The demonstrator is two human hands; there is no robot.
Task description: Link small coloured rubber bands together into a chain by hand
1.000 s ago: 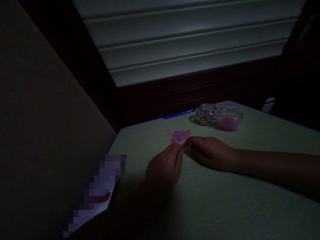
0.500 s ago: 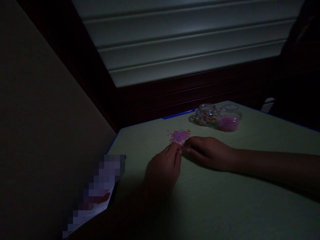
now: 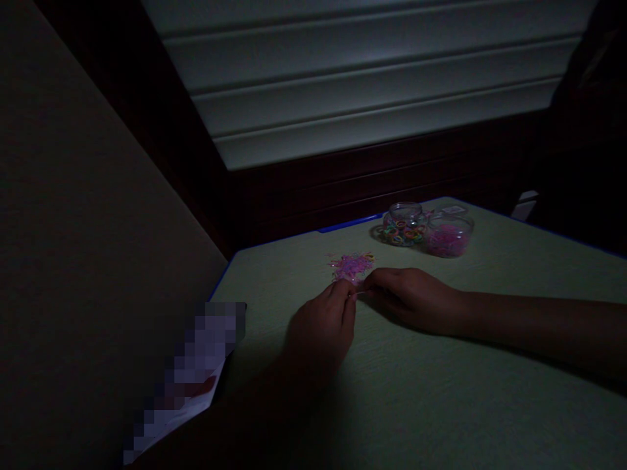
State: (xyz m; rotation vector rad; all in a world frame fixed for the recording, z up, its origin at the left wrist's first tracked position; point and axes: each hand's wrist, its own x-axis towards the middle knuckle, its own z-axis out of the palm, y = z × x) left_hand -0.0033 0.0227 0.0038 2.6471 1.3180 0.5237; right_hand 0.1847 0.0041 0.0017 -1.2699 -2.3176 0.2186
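Note:
My left hand [image 3: 321, 333] and my right hand [image 3: 411, 301] meet at the fingertips in the dim light. Between them they pinch a small pink rubber band [image 3: 356, 294], a thin strand that is mostly hidden by my fingers. Just beyond my fingertips lies a loose pile of pink and glittery rubber bands [image 3: 351, 266]. Farther back stand a glass jar of multicoloured bands [image 3: 401, 228] and a glass jar of pink bands [image 3: 448, 239].
The pale green table [image 3: 441, 365] has a blue edge and meets a wall on the left. A sheet of paper [image 3: 196, 372], blurred out, lies at its left edge. Dark wood panelling and a slatted blind are behind.
Both hands stay almost in place, with their fingertips still together on the pink band. The pile and jars have not moved.

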